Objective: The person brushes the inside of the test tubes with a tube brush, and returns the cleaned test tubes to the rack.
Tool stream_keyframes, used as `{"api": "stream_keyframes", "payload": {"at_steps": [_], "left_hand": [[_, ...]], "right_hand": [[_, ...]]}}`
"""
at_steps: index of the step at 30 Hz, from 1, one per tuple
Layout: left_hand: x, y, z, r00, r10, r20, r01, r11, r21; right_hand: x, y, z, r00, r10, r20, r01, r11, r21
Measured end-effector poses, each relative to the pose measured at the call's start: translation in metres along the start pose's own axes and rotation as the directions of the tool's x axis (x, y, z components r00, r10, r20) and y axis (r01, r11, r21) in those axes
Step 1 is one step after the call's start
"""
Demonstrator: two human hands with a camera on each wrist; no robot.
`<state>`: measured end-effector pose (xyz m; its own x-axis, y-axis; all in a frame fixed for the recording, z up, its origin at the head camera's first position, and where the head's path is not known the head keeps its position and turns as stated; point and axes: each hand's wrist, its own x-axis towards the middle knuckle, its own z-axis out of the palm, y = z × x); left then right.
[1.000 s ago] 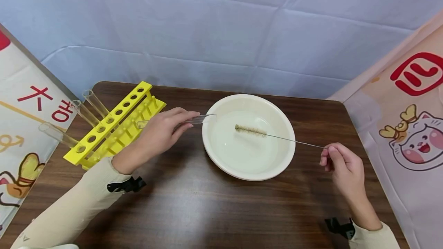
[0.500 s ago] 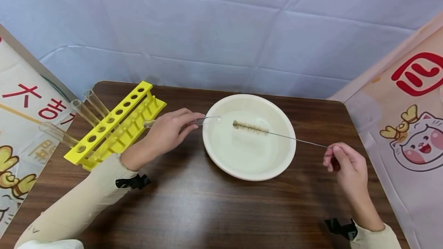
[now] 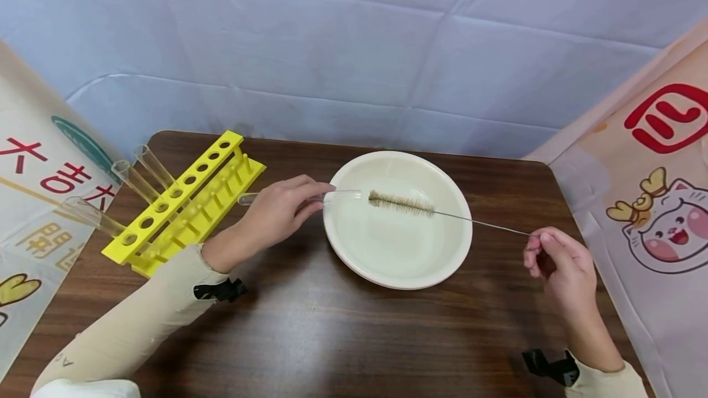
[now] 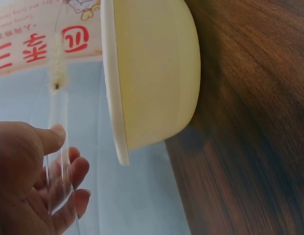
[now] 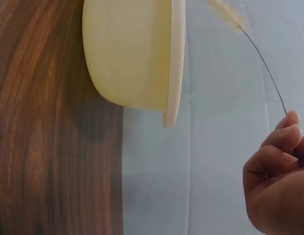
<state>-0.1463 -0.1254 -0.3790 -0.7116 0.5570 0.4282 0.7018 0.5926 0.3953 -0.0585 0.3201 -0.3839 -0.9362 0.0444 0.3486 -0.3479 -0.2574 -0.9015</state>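
My left hand (image 3: 282, 207) grips a clear glass test tube (image 3: 344, 196) lying roughly level, its open end over the left rim of a white basin (image 3: 335, 244). In the left wrist view, thumb and fingers wrap round the tube (image 4: 58, 169), which has some liquid inside. On the right, my right hand (image 3: 566, 269) pinches the thin twisted wire handle of a test tube brush (image 3: 401, 202). The bristles hang over the basin, their tip close in front of the tube's mouth. In the right wrist view, the curled fingers (image 5: 284, 142) hold the wire's end.
A yellow test tube rack (image 3: 182, 201) stands on the left of the brown wooden table (image 3: 332, 343), with several tubes leaning in its holes. The basin holds water. A pale cloth backdrop (image 3: 332, 60) rises behind, with printed panels at both sides.
My left hand has moved right with the tube, its mouth now further over the basin and nearer the brush tip. My right hand has shifted slightly right.
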Motion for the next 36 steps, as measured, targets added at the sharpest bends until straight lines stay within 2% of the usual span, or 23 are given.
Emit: {"api": "stream_keyframes", "payload": {"at_steps": [12,21,30,36], "left_hand": [[0.001,0.003,0.005,0.999,0.035,0.029,-0.034,0.999,-0.025],[0.000,0.002,0.004,0.997,0.082,-0.003,-0.082,0.995,-0.053],[0.003,0.004,0.008,0.995,0.101,0.013,-0.100,0.993,-0.057],[0.007,0.008,0.011,0.989,0.146,0.016,-0.145,0.988,-0.043]], "right_hand": [[0.002,0.002,-0.001,0.998,0.024,0.061,-0.021,0.999,-0.049],[0.002,0.001,-0.004,0.993,0.091,0.069,-0.083,0.989,-0.119],[0.003,0.001,-0.006,0.996,0.087,0.030,-0.080,0.980,-0.184],[0.004,0.004,-0.003,0.995,0.076,0.059,-0.059,0.968,-0.243]]}}
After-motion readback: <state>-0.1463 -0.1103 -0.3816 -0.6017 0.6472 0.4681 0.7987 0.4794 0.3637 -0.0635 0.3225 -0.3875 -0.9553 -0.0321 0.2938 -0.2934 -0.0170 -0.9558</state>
